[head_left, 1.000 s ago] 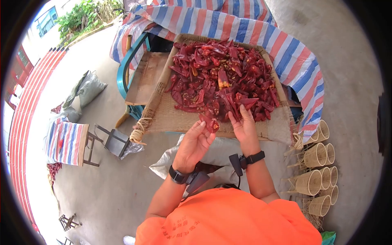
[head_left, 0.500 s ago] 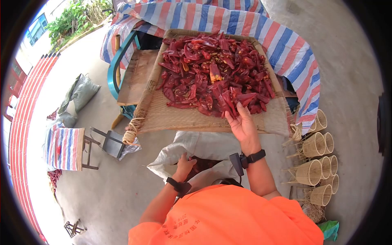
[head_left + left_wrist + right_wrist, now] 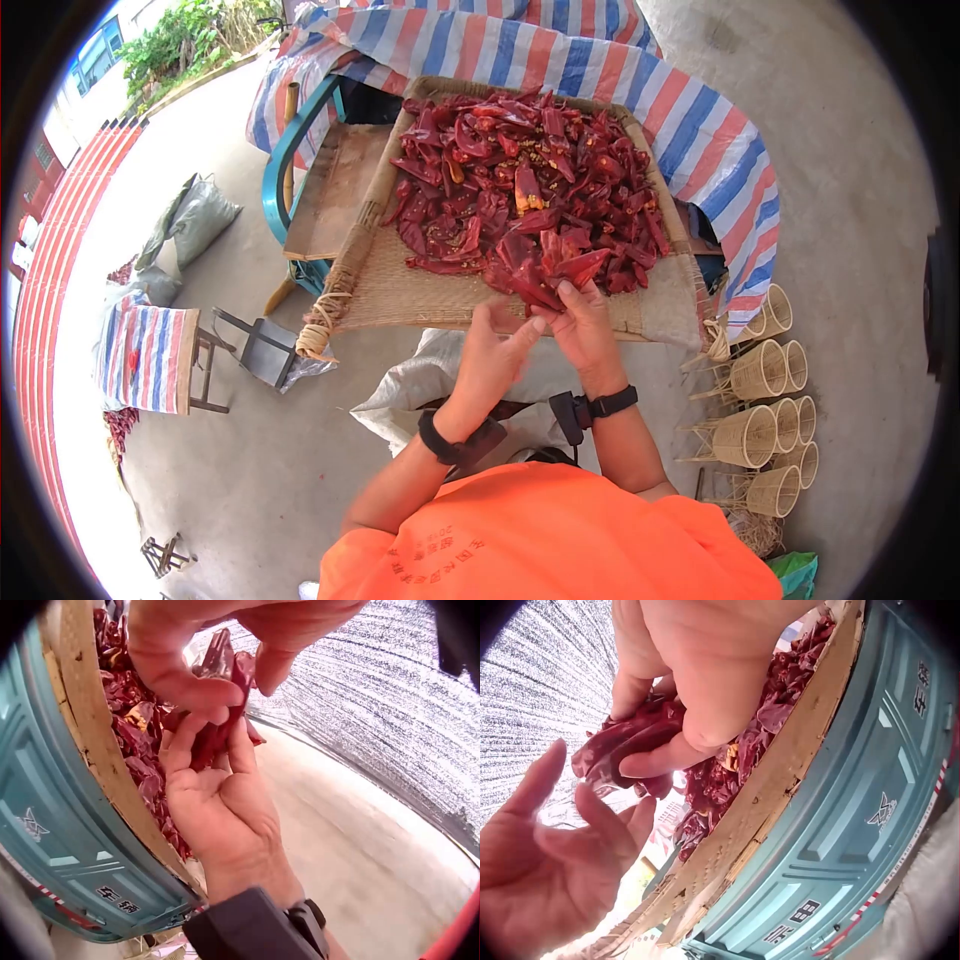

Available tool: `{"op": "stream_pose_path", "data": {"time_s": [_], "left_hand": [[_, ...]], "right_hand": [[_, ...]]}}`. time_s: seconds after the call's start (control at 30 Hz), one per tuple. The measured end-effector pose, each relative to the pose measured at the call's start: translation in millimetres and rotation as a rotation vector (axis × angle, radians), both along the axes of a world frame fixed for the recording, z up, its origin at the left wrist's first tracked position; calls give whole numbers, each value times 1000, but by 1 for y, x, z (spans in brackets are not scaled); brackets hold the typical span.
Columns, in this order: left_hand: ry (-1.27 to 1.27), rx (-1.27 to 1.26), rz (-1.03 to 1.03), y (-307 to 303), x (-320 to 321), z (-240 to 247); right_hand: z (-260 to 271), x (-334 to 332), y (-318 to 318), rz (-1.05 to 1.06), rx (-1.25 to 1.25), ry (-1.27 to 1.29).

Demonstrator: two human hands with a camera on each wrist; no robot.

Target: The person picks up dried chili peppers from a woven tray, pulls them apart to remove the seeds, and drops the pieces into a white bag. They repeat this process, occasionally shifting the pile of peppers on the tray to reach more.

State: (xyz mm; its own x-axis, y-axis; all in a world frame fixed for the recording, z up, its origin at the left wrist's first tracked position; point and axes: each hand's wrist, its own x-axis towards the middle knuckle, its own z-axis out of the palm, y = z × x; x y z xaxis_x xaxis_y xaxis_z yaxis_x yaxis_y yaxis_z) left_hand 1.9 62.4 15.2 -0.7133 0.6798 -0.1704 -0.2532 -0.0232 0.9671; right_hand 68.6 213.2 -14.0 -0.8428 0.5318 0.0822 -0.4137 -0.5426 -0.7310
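Biggest thing here is the blue, red and white striped tarp [image 3: 700, 120], draped over whatever sits at the far side and hanging down on the right. On top of that is a big woven tray [image 3: 420, 295] resting on a teal frame [image 3: 285, 170], and most of the tray's far half is covered by a pile of dried red chillies [image 3: 520, 190] (loads of loose seeds in there too). Below the tray's near edge is a white sack [image 3: 420, 380] with its mouth open, right in front of the person. Off to the right on the concrete is a cluster of little bamboo baskets [image 3: 760, 370] lying on their sides. Both hands meet at the near edge of the pile. The right hand [image 3: 585, 335] has its fingers and thumb curled around a small clump of chillies [image 3: 530, 290], lifted just above the tray's near edge. The left hand [image 3: 490, 360] is beside it with its palm up and fingers spread loose, fingertips right at the clump.
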Motion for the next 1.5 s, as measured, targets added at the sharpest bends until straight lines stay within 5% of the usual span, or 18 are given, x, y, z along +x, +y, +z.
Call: {"op": "stream_pose_path", "data": {"time_s": [0.37,0.67,0.87,1.17,1.33,1.5], "left_hand": [[174,357,232,33,-21,-17],[-30,421,286,31,-31,-35],[-552,562,267,7,-38,-29],[-1272,806,-66,-42,-22,-49],[-1011,557,-42,-91,-14,-98],[-819,207,58,-122,-17,-203]], "right_hand": [[1,-17,-10,-70,-4,-28],[-9,-24,2,-297,11,-162],[-13,-27,11,-385,9,-149],[-19,-19,19,-394,43,-120],[-9,-13,15,-413,93,-144],[-13,-11,14,-397,113,-124]]}}
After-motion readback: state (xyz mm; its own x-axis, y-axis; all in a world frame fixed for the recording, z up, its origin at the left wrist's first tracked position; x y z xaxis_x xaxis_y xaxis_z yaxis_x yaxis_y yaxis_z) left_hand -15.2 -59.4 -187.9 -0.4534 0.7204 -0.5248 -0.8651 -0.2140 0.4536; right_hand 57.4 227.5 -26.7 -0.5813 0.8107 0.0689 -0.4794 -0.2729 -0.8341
